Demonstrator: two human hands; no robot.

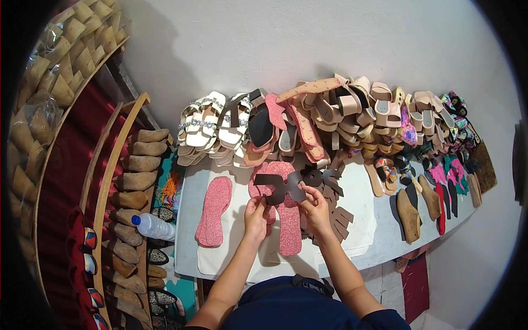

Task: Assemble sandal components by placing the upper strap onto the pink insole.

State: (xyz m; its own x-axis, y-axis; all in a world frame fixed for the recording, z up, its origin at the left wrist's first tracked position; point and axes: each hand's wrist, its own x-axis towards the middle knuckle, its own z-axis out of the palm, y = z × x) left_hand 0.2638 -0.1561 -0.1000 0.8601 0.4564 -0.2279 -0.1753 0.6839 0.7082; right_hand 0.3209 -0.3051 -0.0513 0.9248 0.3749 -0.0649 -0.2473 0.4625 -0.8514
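Between my two hands, above the table, is a dark brown cut-out sandal upper (281,188) with several strap ends. My left hand (256,218) pinches its lower left edge. The fingers of my right hand (315,208) close on its right side. Below it lie pink patterned insoles (290,234), partly covered by the upper and my hands. Another stack of pink insoles (213,213) rests left of my left hand. Beside my right hand is a heap of more dark brown cut uppers (340,217), overlapping each other.
A white sheet (352,256) covers part of the grey table (190,258). Sandals (330,110) are piled along the wall. Wooden shoe lasts (408,214) lie at the right. On the left stand a rack of lasts (135,180) and a plastic bottle (155,226).
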